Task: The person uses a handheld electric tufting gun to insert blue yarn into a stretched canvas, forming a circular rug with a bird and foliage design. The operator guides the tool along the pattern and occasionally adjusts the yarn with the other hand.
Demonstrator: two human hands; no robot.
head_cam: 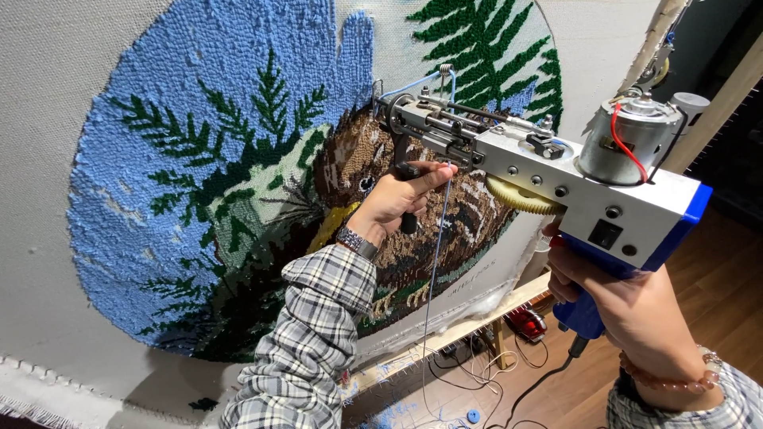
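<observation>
Both hands clamped on metal tufting gun [540, 171]: left hand [393, 199] on front handle, right hand [628, 306] on blue grip, needle against looped, woolly rug [199, 175].

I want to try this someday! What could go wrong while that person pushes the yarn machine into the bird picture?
1. The blue yarn hangs loose right past the left hand and near the exposed yellow gear; it might snag.
2. The left hand's fingers sit close under the tufting gun's moving front parts, so a pinch seems possible.
3. The needle end meets the finished brown bird; a slip could put blue stitches there.
</observation>
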